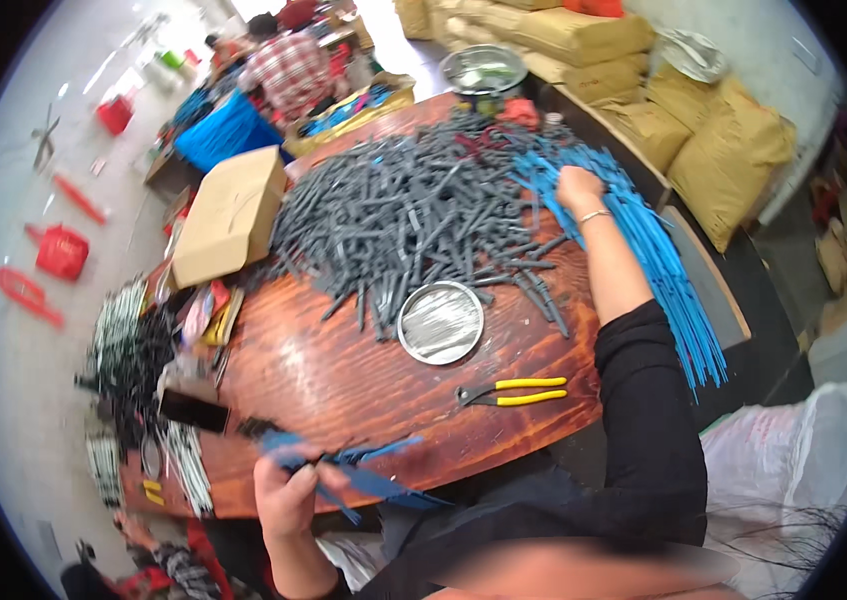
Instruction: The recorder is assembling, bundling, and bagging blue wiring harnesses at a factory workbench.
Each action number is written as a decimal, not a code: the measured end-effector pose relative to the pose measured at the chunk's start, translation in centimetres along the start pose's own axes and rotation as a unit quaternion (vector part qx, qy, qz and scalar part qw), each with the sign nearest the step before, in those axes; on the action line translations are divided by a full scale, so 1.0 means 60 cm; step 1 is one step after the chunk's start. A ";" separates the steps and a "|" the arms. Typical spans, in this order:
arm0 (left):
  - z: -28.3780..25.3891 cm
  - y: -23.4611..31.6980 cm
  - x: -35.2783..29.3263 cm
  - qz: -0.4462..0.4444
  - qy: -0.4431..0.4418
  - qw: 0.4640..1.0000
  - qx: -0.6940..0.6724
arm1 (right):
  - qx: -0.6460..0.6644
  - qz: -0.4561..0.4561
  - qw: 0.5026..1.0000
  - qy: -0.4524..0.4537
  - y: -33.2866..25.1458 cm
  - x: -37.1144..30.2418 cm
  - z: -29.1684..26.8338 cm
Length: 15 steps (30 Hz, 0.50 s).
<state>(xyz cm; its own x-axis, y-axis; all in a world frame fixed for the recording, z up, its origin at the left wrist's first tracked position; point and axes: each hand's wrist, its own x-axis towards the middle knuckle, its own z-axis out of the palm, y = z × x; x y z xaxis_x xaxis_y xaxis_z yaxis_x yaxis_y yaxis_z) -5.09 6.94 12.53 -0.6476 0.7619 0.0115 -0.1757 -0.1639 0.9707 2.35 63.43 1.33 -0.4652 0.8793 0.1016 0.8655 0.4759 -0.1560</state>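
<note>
My left hand (288, 492) is closed around several flat blue plastic pieces (383, 482) just over the table's near edge. They stick out on both sides of my fingers, slightly blurred. At the far right, my right hand (579, 190) reaches into a heap of long thin blue plastic strips (655, 250). Its fingers look curled onto the strips, with their tips partly hidden. Yellow-handled pliers (515, 391) lie on the wood between my arms. Beyond them a round metal dish (440, 322) holds thin silvery pins or wires. A large pile of grey plastic pieces (398, 205) spreads behind the dish.
The wooden table (293, 370) has a cardboard box (228, 215) at its left. A dark phone (193, 410) stands near bundled dark and pale strips (148, 340). A metal basin (483, 70) sits at the far end. Yellow sacks (728, 150) stack along the right; a person in checks (288, 70) sits beyond.
</note>
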 end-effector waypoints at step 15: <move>-0.027 -0.002 0.037 -0.065 -0.035 0.981 -0.179 | -0.070 -0.070 0.995 0.020 -0.011 0.047 0.048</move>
<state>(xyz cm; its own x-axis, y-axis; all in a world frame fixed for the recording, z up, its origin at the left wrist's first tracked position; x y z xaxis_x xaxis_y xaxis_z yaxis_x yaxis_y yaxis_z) -7.74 7.64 12.05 -0.5521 0.8300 -0.0792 -0.5116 -0.2622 0.8182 -0.07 65.61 -1.11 -0.5778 0.8021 0.1512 0.8114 0.5845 -0.0002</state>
